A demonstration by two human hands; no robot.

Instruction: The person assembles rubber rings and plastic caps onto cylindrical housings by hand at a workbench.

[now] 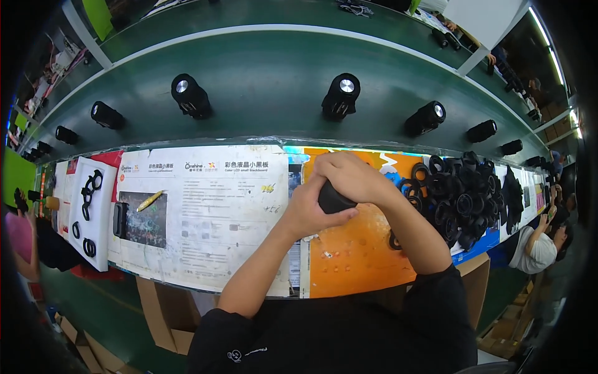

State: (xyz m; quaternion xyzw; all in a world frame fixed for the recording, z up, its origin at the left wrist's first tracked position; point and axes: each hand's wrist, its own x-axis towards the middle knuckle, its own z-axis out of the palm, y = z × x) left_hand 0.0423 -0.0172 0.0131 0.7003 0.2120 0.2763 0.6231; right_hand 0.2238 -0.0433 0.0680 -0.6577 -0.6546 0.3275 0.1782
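Both my hands are closed round a black, rounded object (334, 198) above the middle of the work table; its kind is mostly hidden by my fingers. My left hand (306, 209) wraps its left and near side, thumb stretched along the lower edge. My right hand (346, 176) lies over its top and far side. Beneath them, a white printed sheet (218, 249) meets an orange sheet (361, 265). To the right of my hands lies a large heap of black ring-shaped parts (464, 199), with a single ring (394, 240) at its near left edge.
Black cylinders with silver ends, such as this one (341, 96), stand spaced along the green conveyor (268, 81) beyond the table. At left are a white foam tray (103, 218) with several black rings, a yellow pen-like tool (149, 201) and a small black block (119, 219). People work at both sides.
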